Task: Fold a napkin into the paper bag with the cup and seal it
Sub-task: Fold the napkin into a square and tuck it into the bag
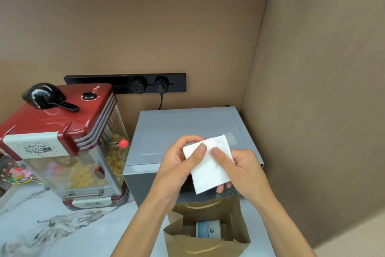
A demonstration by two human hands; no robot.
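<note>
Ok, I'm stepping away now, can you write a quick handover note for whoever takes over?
Left hand and right hand: both pinch the white napkin, thumbs on top, held above the bag.
Paper bag: stands open on the counter in front of the grey appliance.
Cup: already inside the bag.
Done: cup bagged, napkin picked up and looks folded.
Left: finish any folding, drop the napkin in beside the cup, fold the bag's top shut and seal it.

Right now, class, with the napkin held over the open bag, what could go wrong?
1. The napkin, pinched only by the left hand and right hand, could slip and miss the paper bag.
2. Pushed in carelessly, it might tip the cup.
3. The bag's slumped front edge might narrow the opening.
</note>
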